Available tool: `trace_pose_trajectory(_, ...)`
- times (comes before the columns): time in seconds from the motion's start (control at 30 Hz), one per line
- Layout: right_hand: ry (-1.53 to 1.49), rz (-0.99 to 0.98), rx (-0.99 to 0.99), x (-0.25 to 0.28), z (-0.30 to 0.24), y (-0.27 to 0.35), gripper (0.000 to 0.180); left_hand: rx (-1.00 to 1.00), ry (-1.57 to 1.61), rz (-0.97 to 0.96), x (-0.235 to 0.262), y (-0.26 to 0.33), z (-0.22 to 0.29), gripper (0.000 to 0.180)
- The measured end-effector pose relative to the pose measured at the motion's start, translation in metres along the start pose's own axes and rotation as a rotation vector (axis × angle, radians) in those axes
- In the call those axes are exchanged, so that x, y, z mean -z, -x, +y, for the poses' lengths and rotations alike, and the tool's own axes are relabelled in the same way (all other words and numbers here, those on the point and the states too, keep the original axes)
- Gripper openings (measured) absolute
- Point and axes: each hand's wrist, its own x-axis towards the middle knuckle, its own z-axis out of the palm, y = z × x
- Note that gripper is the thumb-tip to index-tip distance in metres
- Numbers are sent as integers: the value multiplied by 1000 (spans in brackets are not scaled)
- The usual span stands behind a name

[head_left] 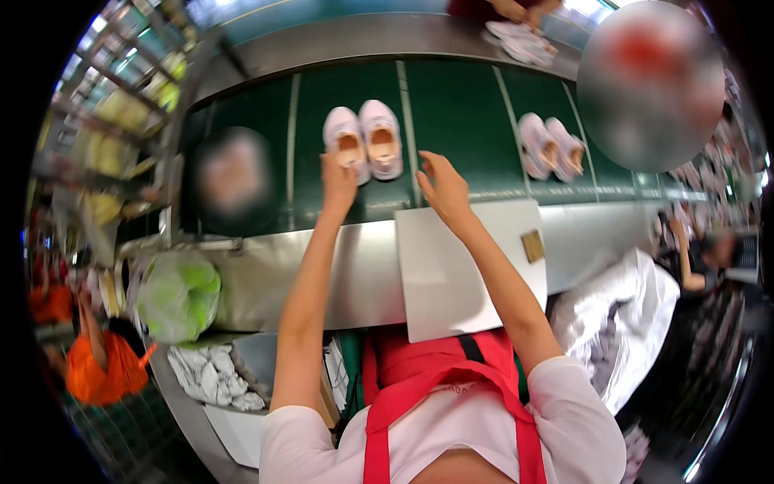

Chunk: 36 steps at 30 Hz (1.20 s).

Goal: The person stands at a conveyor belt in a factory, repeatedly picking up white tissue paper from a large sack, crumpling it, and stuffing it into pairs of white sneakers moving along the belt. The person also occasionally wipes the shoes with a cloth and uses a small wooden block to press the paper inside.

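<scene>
A pair of pale pink shoes stands side by side on the green conveyor belt (451,121), toes pointing away from me. At the heel of the left shoe (345,133) is my left hand (339,187), its fingers along the outer side and its thumb by the heel, closed on it. The right shoe (381,141) stands beside it, untouched. My right hand (446,189) hovers near the belt's front edge, right of the pair, fingers apart and holding nothing.
Another pair of pink shoes (551,148) sits farther right on the belt. A white board (459,270) with a small brown block (532,246) lies before me. A green-lined bag (179,297) is left, a white sack (621,323) right. Across, a person's hands (524,11) hold shoes.
</scene>
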Motion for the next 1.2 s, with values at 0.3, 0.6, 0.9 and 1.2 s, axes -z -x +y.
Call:
trace_pose_trajectory(0.3,815,158,-326,135,154,167,51,-755,116,-599,-95,152,181,34)
trace_pose_trajectory(0.6,502,193,-349,148,152,165,54,-833,50,-681,-170,172,192,15)
trace_pose_trajectory(0.9,246,236,-357,129,166,170,14,-835,16,-685,-173,178,190,22)
trace_pose_trajectory(1.2,-31,-1,-363,131,160,188,17,-1025,-253,-688,-155,168,201,19)
